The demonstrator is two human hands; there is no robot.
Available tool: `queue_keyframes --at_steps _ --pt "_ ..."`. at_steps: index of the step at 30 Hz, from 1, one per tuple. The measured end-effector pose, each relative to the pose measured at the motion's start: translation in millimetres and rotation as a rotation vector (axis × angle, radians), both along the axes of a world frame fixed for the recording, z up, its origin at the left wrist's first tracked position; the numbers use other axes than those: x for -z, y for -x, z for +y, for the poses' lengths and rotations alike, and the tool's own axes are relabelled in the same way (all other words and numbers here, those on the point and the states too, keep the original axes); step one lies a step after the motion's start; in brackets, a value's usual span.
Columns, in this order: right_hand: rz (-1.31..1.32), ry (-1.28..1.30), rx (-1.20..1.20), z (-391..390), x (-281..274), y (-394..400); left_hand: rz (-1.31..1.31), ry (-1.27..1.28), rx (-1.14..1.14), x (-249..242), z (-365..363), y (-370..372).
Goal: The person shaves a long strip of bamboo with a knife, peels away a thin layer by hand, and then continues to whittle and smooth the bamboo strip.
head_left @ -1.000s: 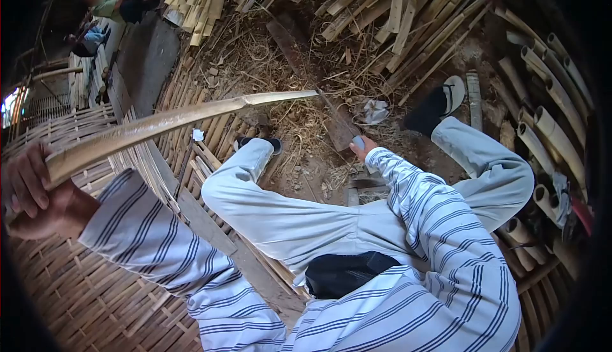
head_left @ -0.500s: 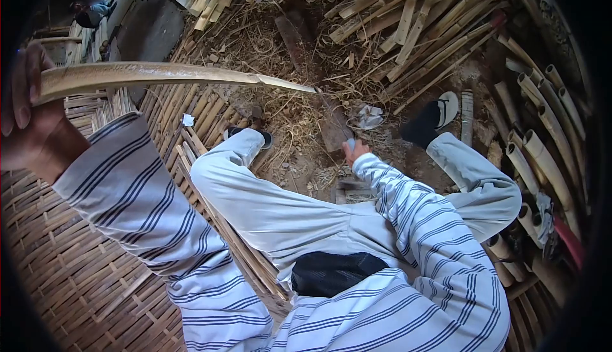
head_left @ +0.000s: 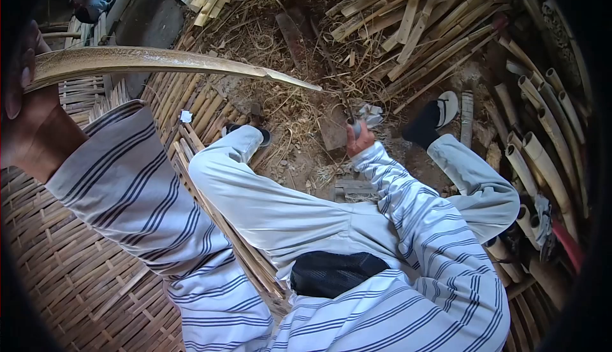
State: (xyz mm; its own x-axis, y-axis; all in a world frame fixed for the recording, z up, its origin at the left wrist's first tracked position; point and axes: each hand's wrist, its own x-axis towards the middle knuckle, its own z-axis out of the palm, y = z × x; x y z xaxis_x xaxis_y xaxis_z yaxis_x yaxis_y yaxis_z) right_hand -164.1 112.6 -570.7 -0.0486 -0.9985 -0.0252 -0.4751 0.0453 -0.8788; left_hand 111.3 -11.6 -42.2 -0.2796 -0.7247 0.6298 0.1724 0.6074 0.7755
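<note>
My left hand (head_left: pixel 35 119), at the far left of the head view, is closed around one end of a long split bamboo strip (head_left: pixel 166 61). The strip reaches across toward the middle and narrows to a pale cut tip. In front of my lap, my right hand (head_left: pixel 362 140) grips the handle of a long thin-bladed knife (head_left: pixel 336 75). Its dark blade points away from me and passes just right of the strip's tip. Fibrous shavings (head_left: pixel 287 119) cover the ground beneath.
Split bamboo strips (head_left: pixel 421 27) lie piled at the back, and bamboo poles (head_left: pixel 542 154) stack up on the right. A woven bamboo mat (head_left: pixel 83 256) spreads at the left. Crumpled plastic (head_left: pixel 370 115) lies near my right hand. Another person (head_left: pixel 92 11) is at the top left.
My left hand and the bamboo strip have risen slightly. My right hand has moved a little up, and the knife has swung to point more away from me.
</note>
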Motion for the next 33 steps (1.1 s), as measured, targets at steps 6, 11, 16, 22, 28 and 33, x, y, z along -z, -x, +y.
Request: queue_keyframes --at_steps 6,11,16,22,28,33 --pt "0.435 -0.733 -0.167 20 65 5 -0.042 -0.073 -0.032 0 9 -3" --pt "0.363 -0.572 -0.199 4 64 16 -0.019 0.070 -0.297 8 17 -2" --pt "-0.054 -0.025 -0.009 -39 -55 -6 0.155 0.057 -0.078 2 4 16" --pt "0.215 -0.376 -0.110 7 7 -4 0.211 0.087 -0.106 8 16 26" --pt "0.410 -0.775 -0.220 23 62 -2 0.194 -0.034 -0.116 10 24 -13" --pt "0.439 -0.689 -0.329 -6 46 16 0.140 -0.032 -0.026 7 23 -8"
